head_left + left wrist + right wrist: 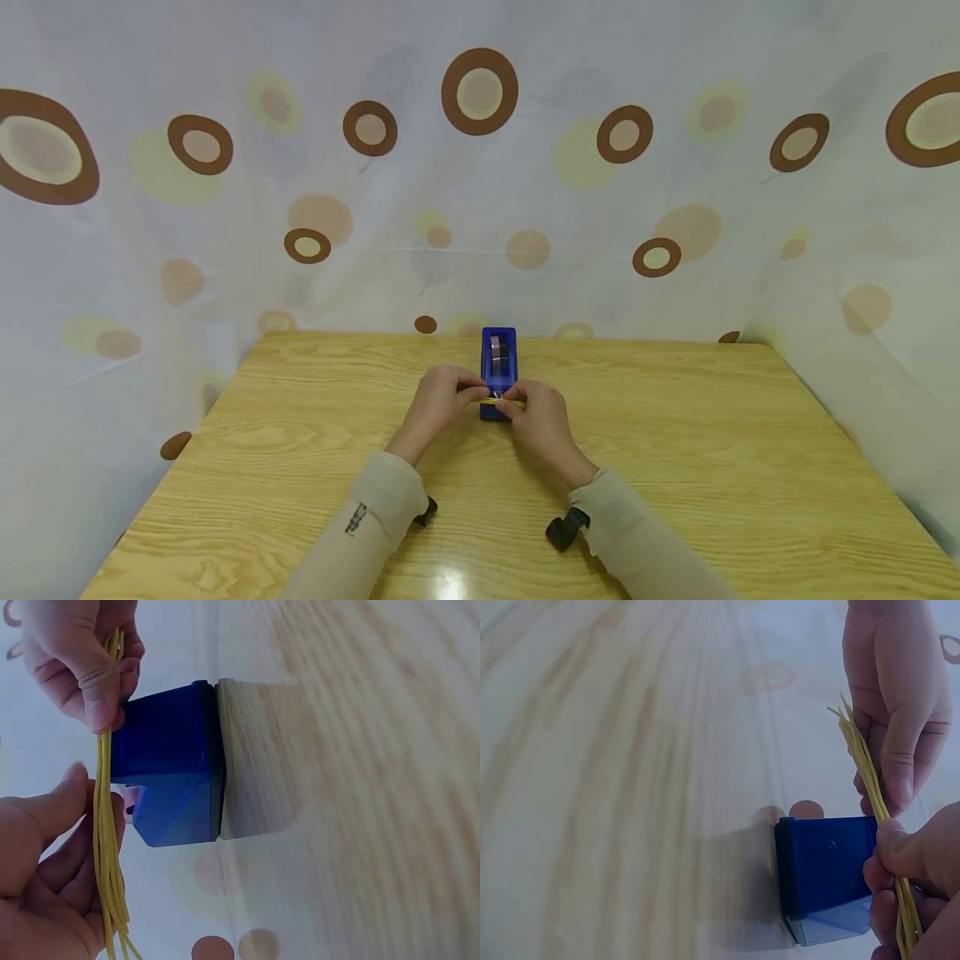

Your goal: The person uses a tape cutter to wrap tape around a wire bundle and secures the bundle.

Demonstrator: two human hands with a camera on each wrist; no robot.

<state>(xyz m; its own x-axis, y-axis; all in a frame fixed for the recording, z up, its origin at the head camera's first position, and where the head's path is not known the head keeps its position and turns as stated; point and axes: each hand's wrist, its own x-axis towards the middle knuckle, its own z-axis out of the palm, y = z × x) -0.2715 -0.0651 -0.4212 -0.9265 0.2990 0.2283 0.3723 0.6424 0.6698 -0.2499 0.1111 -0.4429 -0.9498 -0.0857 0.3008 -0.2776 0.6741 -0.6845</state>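
Yellow, thin strands in a bundle (489,402) stretch between two hands in the head view, over the near end of a long blue tape dispenser (499,382). The dispenser stands on a light brown wooden table (337,467) and has a round tape roll (496,354) inside. The left hand (438,400) grips the bundle on one side, and the right hand (543,414) pinches it on the other. Both arms have cream sleeves (637,521).

In the left wrist view, the bundle runs between the left thumb and fingers, and its loose ends poke out past them. The blue dispenser is just beside it.

In the right wrist view, the right thumb presses the bundle against bent fingers. The strands spread a little near the left hand.
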